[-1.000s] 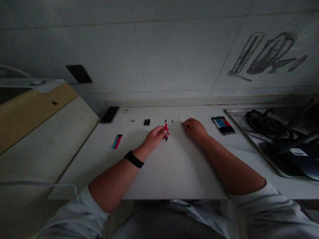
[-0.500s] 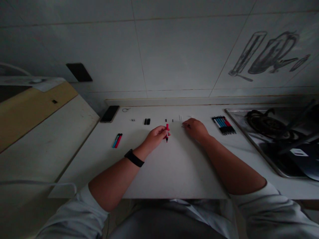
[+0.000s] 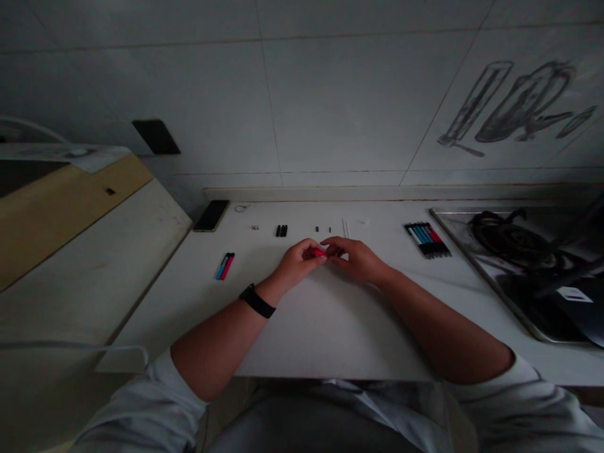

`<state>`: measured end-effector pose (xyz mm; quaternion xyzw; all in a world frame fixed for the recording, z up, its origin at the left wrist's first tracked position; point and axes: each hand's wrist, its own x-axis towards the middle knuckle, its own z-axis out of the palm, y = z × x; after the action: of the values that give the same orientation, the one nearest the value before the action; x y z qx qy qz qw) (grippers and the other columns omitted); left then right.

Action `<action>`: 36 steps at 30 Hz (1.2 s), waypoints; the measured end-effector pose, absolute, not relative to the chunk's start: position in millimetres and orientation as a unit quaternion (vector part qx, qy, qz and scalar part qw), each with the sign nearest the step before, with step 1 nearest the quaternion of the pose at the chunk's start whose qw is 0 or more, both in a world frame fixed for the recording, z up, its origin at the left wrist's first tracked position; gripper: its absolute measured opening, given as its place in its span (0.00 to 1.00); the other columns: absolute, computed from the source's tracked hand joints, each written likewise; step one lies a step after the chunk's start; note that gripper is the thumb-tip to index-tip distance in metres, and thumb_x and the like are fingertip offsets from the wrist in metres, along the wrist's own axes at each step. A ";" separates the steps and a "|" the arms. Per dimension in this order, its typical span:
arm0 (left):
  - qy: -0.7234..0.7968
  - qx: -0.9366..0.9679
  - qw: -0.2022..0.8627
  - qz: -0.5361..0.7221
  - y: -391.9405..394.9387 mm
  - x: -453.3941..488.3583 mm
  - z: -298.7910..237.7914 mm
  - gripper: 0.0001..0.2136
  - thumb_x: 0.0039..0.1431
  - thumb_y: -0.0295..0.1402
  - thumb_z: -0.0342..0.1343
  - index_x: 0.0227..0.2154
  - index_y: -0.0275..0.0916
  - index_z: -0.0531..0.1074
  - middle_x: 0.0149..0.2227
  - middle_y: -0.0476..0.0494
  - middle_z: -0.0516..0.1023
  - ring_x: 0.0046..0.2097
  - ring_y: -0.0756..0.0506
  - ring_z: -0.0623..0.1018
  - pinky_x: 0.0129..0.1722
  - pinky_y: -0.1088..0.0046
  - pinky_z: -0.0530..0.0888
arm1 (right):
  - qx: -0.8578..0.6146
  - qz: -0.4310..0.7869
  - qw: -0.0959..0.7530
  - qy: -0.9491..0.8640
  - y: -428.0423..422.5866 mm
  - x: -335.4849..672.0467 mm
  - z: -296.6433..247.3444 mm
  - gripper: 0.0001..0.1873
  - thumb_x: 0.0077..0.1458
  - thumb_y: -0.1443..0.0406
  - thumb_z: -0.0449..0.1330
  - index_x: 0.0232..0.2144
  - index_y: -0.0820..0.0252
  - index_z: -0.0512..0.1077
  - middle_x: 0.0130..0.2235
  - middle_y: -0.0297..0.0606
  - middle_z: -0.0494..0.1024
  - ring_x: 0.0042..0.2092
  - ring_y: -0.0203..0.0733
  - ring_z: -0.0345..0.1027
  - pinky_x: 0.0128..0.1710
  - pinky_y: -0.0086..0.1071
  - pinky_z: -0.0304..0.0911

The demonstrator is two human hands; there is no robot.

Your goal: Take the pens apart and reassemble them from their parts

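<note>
My left hand (image 3: 299,259) is closed round a red pen barrel (image 3: 319,252), which points to the right. My right hand (image 3: 355,259) meets it at the pen's right end, thumb and fingers curled together there. Whatever sits between the right fingertips is too small and dark to make out. Just behind the right hand lie thin pale pen refills (image 3: 346,228). Two tiny dark parts, one of them a small black piece (image 3: 317,229), rest behind the hands. Farther left are black rubber-looking grips (image 3: 282,231) and a few small metallic pieces (image 3: 255,228).
Blue and red pen barrels (image 3: 225,266) lie to the left. A row of several pens (image 3: 428,240) lies at the right, beside a gas stove (image 3: 495,283). A phone (image 3: 211,216) and a looped thin item (image 3: 242,208) are at the back left of the white counter (image 3: 325,333).
My right hand has left the refills and come left and nearer to the pen. The red barrel in my left hand has turned from pointing toward me to lying sideways.
</note>
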<state>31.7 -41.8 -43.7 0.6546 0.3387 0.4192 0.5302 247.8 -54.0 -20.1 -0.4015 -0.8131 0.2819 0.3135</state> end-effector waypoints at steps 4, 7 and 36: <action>0.355 0.668 0.504 0.417 -39.3 29.4 -42.0 0.10 0.57 0.33 0.66 0.40 0.38 0.75 0.38 0.45 0.79 0.39 0.48 0.77 0.42 0.70 0.74 | -0.414 0.255 0.272 -0.830 -54.9 252.4 -12.7 0.14 0.61 0.67 0.60 0.48 0.56 0.77 0.41 0.38 0.82 0.40 0.40 0.75 0.42 0.33 0.69; 0.378 0.670 0.456 0.448 -31.4 21.6 -34.9 0.13 0.57 0.34 0.66 0.45 0.39 0.75 0.41 0.43 0.79 0.39 0.48 0.77 0.41 0.71 0.74 | -0.424 0.181 0.194 -0.866 -56.6 258.9 -5.4 0.11 0.62 0.68 0.58 0.45 0.57 0.78 0.43 0.40 0.82 0.41 0.42 0.74 0.43 0.33 0.66; 0.637 0.726 -0.068 0.251 34.3 -89.9 -49.9 0.07 0.59 0.31 0.62 0.39 0.45 0.83 0.63 0.38 0.69 0.65 0.31 0.64 0.65 0.48 0.60 | -0.447 0.128 0.125 -0.876 -58.9 267.9 -1.4 0.15 0.66 0.57 0.57 0.46 0.56 0.80 0.44 0.43 0.82 0.43 0.46 0.75 0.45 0.36 0.66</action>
<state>-89.9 34.3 -49.9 0.7259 0.6368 0.2508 -0.0678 267.9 -58.9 -1.4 -0.4469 -0.8764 0.1285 0.1252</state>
